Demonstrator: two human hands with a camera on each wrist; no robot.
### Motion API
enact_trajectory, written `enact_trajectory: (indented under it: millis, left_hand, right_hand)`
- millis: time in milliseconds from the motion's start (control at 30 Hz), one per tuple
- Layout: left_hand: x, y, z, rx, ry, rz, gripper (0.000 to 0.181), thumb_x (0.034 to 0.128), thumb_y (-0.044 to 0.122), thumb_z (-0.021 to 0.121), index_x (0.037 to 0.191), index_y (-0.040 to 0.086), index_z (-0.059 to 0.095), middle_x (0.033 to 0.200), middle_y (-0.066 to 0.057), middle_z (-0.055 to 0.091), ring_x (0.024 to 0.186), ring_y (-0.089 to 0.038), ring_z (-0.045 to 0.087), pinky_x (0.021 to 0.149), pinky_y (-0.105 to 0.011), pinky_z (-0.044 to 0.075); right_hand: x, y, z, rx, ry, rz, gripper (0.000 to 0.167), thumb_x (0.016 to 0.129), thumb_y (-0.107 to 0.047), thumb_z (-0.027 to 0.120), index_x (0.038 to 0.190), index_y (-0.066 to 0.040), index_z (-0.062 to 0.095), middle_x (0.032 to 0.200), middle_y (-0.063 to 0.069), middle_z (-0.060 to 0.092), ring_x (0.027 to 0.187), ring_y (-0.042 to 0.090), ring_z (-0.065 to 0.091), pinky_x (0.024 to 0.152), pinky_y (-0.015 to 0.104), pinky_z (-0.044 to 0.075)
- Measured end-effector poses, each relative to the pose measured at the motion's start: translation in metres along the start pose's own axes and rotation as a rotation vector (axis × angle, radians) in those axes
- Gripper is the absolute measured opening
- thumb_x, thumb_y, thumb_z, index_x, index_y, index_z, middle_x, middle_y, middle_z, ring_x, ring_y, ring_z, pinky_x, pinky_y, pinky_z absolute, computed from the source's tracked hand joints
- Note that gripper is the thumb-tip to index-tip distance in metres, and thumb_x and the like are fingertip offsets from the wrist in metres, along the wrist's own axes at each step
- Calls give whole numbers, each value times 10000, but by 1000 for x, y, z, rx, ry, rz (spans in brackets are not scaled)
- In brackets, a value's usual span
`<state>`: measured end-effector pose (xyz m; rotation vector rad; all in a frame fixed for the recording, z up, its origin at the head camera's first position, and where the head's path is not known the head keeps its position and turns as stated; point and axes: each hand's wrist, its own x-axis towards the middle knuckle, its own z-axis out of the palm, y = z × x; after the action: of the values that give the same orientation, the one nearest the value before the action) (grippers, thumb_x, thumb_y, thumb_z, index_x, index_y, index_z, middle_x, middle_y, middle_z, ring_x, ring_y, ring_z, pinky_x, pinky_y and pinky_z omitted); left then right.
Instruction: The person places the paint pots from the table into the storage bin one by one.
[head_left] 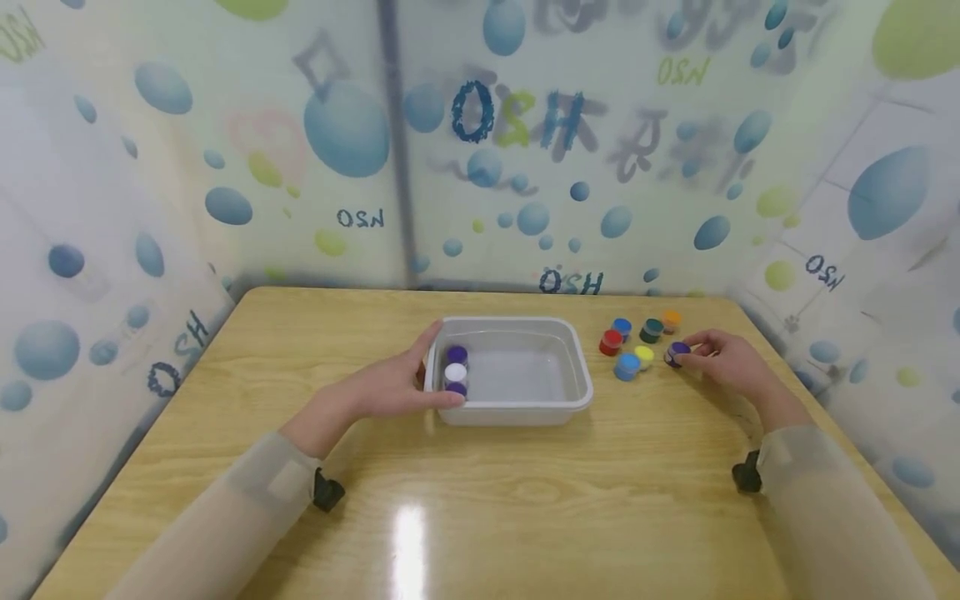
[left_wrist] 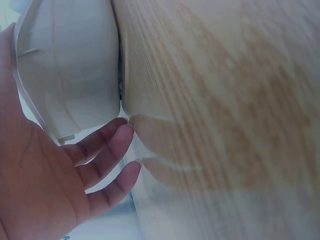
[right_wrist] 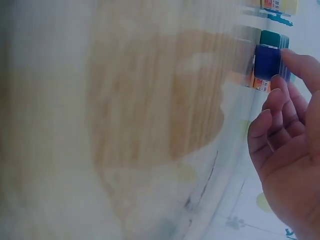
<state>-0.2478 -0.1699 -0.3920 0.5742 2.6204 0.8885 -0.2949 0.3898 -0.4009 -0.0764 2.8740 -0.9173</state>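
A white plastic tub [head_left: 514, 415] stands on the wooden table. My left hand [head_left: 390, 385] grips its left end, the thumb along the front rim and a finger reaching to the back corner. In the left wrist view the other fingers [left_wrist: 107, 155] curve beside the tub's wall. Inside, along the left wall, sit a white-lidded jar [head_left: 455, 374] and two purple-lidded ones. To the right, my right hand [head_left: 726, 360] pinches a small dark purple-blue paint pot [head_left: 677, 353] between thumb and fingers, at or just above the table; the right wrist view shows the pot [right_wrist: 267, 62] at the fingertips.
Small paint pots cluster between the tub and my right hand: red [head_left: 611, 342], blue [head_left: 621, 329], dark green [head_left: 652, 330], orange [head_left: 671, 322], yellow [head_left: 644, 357] and light blue [head_left: 627, 367]. A patterned curtain [head_left: 525, 208] hangs behind the table [head_left: 540, 508] and along its sides.
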Motion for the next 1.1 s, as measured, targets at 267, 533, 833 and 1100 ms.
enact_trajectory:
  millis: [267, 533, 833, 1100]
  left_hand:
    - [0, -1, 1, -4, 0, 1, 1316, 891, 815, 726, 1768, 326, -125, 1447, -137, 644, 1191, -229, 648, 1068, -500, 524]
    - [0, -2, 0, 5, -6, -9, 1311, 894, 827, 709, 1761, 341, -146, 1389, -134, 697, 1205, -215, 673, 1084, -496, 523]
    - [1, -4, 0, 12, 3, -9, 1315, 894, 822, 716, 1767, 322, -130, 1345, -124, 705, 1178, -216, 674, 1053, -488, 530]
    - [2, -3, 1, 2, -10, 0, 1312, 908, 798, 723, 1769, 299, -132, 1340, -136, 700, 1172, -227, 672, 1037, -483, 538]
  right_hand:
    - [-9, -10, -1, 9, 33, -49, 549, 1074, -408, 723, 1419, 7, 628, 1156, 150, 692, 835, 135, 635, 708, 297, 555]
    - [-19, -47, -5, 10, 54, -143, 498, 1047, -442, 761, 1356, -61, 672, 1119, 79, 703, 846, 125, 628, 704, 291, 535]
    - [-26, -106, 11, 58, 33, -302, 355, 1020, -316, 817, 1284, -103, 713, 1045, 67, 709, 780, 133, 610, 677, 287, 509]
    - [-24, -146, 33, 112, -36, -377, 308, 985, -281, 856, 1236, -152, 731, 972, 69, 695, 775, 191, 616, 689, 293, 512]
